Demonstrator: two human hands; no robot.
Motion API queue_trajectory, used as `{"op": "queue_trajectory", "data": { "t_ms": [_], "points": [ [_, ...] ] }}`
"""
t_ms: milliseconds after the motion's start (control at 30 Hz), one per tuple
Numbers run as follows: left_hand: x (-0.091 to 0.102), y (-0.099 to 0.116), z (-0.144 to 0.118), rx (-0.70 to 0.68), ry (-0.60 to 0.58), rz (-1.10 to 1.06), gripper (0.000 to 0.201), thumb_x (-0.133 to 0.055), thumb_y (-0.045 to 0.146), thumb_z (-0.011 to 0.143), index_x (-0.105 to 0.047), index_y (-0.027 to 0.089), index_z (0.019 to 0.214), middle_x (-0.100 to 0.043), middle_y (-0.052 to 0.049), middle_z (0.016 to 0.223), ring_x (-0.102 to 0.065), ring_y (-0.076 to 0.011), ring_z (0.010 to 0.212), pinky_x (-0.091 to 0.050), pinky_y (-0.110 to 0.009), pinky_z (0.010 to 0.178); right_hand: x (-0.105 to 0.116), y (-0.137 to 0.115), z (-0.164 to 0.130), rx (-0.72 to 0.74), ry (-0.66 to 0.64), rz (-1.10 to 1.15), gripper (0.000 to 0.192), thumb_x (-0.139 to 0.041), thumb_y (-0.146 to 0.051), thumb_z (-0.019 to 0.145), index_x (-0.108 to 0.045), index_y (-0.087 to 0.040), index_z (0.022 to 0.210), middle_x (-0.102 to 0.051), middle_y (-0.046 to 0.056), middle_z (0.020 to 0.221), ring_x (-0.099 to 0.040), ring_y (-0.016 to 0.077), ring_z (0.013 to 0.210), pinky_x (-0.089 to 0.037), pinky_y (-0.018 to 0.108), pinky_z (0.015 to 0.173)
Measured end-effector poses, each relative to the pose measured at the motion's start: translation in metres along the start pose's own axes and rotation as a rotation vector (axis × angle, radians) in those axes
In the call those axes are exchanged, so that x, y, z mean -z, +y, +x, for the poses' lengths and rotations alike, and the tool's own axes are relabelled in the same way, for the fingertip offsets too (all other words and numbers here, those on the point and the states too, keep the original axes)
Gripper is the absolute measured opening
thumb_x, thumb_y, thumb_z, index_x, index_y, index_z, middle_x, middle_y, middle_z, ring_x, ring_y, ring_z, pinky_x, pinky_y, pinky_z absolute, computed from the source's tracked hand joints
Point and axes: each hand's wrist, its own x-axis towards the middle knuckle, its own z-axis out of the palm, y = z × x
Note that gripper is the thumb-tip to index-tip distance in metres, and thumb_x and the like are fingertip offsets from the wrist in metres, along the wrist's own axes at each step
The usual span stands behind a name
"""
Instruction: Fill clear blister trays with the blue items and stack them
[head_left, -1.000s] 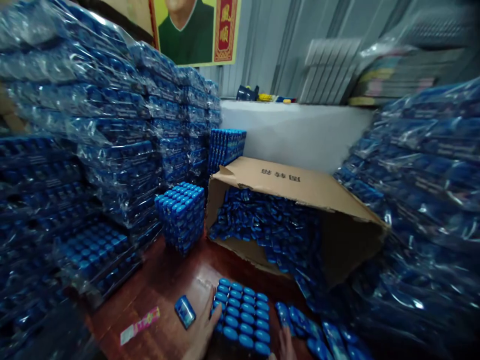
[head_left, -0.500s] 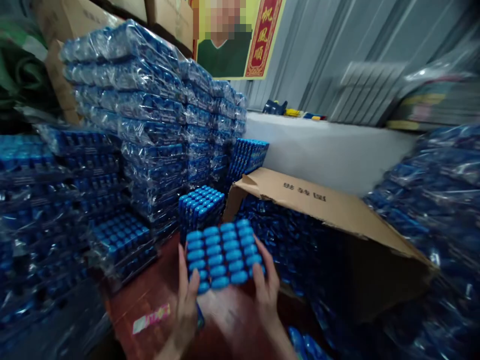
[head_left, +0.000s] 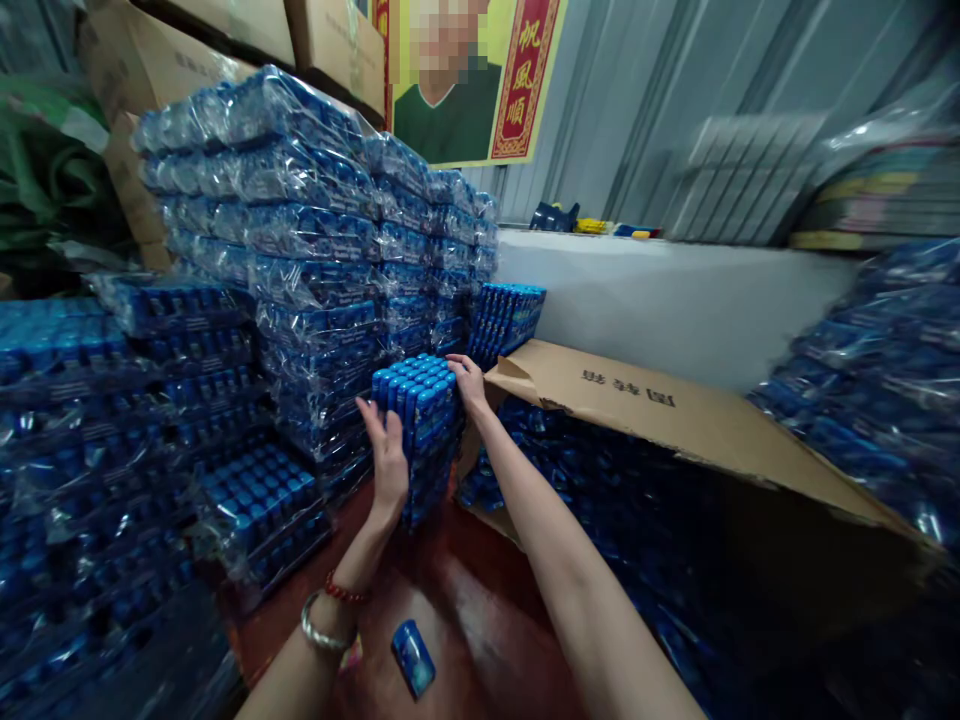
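A block of small blue boxes [head_left: 420,395] sits on top of an unwrapped stack of the same boxes [head_left: 424,470] on the dark red table [head_left: 450,610]. My left hand [head_left: 388,455] presses against the block's left side. My right hand [head_left: 469,385] grips its right side, by the flap of a tipped cardboard carton [head_left: 675,420]. Both arms are stretched forward. A single loose blue box [head_left: 413,657] lies on the table near my left wrist.
Tall piles of plastic-wrapped blue packs [head_left: 300,250] fill the left; more wrapped packs [head_left: 885,380] are on the right. The carton lies on its side with loose blue boxes [head_left: 585,470] spilling out. A white ledge [head_left: 660,290] runs behind. Brown cartons [head_left: 225,40] sit on top at the left.
My hands lifted the block of blue boxes off the table, carried it forward and set it on the unwrapped stack. The loose box stays on the table.
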Motion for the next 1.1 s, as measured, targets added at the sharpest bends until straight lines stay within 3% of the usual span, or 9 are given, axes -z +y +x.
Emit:
{"op": "queue_trajectory", "data": {
  "t_ms": [100,233,400,633,733,833,967,1000,1100],
  "points": [
    [0.000,-0.021,0.006,0.025,0.136,0.055,0.074,-0.024,0.058,0.091,0.008,0.021,0.146,0.008,-0.005,0.155,0.003,-0.0167,0.142,-0.002,-0.037,0.116,-0.001,0.003,-0.004,0.021,0.045,-0.021,0.038,-0.047,-0.040,0.078,-0.062,-0.017,0.104,-0.067,0.007,0.100,-0.060,0.0209,0.094,-0.045,0.034,0.087],
    [-0.022,-0.034,0.013,0.000,0.223,0.232,0.068,-0.013,0.055,0.092,0.001,0.018,0.147,0.003,-0.007,0.155,0.007,-0.0181,0.142,0.003,-0.043,0.115,0.001,-0.010,-0.019,0.114,0.081,-0.046,0.047,-0.041,-0.041,0.085,-0.050,-0.016,0.124,-0.053,0.011,0.129,-0.048,0.0212,0.119,-0.035,0.037,0.102],
    [-0.042,-0.035,0.016,-0.028,0.344,0.317,0.066,-0.009,0.053,0.093,-0.005,0.017,0.147,-0.011,-0.012,0.154,-0.007,-0.0210,0.142,-0.005,-0.046,0.114,0.022,-0.019,-0.085,0.433,0.107,-0.129,0.044,-0.035,-0.036,0.093,-0.039,-0.025,0.135,-0.038,0.006,0.143,-0.030,0.0176,0.134,-0.023,0.040,0.111],
    [-0.028,-0.039,0.012,-0.037,0.321,0.280,0.066,-0.011,0.053,0.093,-0.011,0.014,0.146,-0.014,-0.012,0.154,-0.010,-0.0198,0.142,-0.007,-0.040,0.115,0.071,0.046,-0.234,0.074,0.201,-0.094,0.033,-0.038,-0.033,0.092,-0.054,-0.022,0.118,-0.059,0.007,0.114,-0.058,0.0182,0.101,-0.045,0.038,0.091],
    [-0.018,-0.039,0.010,-0.085,0.264,0.232,0.064,-0.014,0.053,0.093,-0.011,0.016,0.146,-0.009,-0.008,0.155,-0.005,-0.0165,0.142,-0.006,-0.035,0.116,0.100,0.076,-0.277,-0.056,0.151,-0.323,0.032,-0.038,-0.034,0.089,-0.060,-0.020,0.108,-0.063,0.008,0.106,-0.060,0.0190,0.097,-0.047,0.036,0.088],
    [-0.002,-0.042,-0.008,-0.162,0.254,0.205,0.062,-0.018,0.049,0.094,-0.011,0.016,0.146,-0.010,-0.008,0.155,-0.011,-0.0156,0.142,-0.012,-0.031,0.115,0.140,0.096,-0.279,-0.206,0.076,-0.680,0.033,-0.041,-0.033,0.084,-0.063,-0.020,0.105,-0.063,0.010,0.108,-0.055,0.0218,0.105,-0.043,0.038,0.093],
    [0.041,-0.052,-0.069,-0.225,0.219,0.257,0.049,-0.033,0.042,0.093,-0.037,0.017,0.135,-0.044,-0.011,0.135,-0.042,-0.0191,0.127,-0.030,-0.033,0.109,0.212,0.120,-0.237,-0.366,0.227,-0.857,0.040,-0.050,-0.032,0.078,-0.059,-0.018,0.114,-0.044,0.016,0.133,-0.034,0.0328,0.128,-0.028,0.051,0.103],
    [0.054,-0.057,-0.087,-0.202,0.133,0.298,0.042,-0.036,0.041,0.092,-0.048,0.018,0.125,-0.054,-0.010,0.124,-0.049,-0.0202,0.120,-0.034,-0.035,0.106,0.232,0.125,-0.225,-0.401,0.282,-0.896,0.043,-0.048,-0.033,0.079,-0.057,-0.017,0.118,-0.040,0.018,0.136,-0.031,0.0346,0.129,-0.027,0.054,0.102],
    [0.083,-0.081,-0.126,-0.116,-0.362,0.387,0.025,-0.046,0.036,0.087,-0.064,0.022,0.097,-0.065,-0.006,0.096,-0.062,-0.0218,0.096,-0.047,-0.036,0.093,0.286,0.134,-0.197,-0.474,0.420,-0.976,0.048,-0.039,-0.035,0.084,-0.050,-0.012,0.126,-0.038,0.022,0.135,-0.034,0.0358,0.126,-0.031,0.053,0.098]
  ]
}}
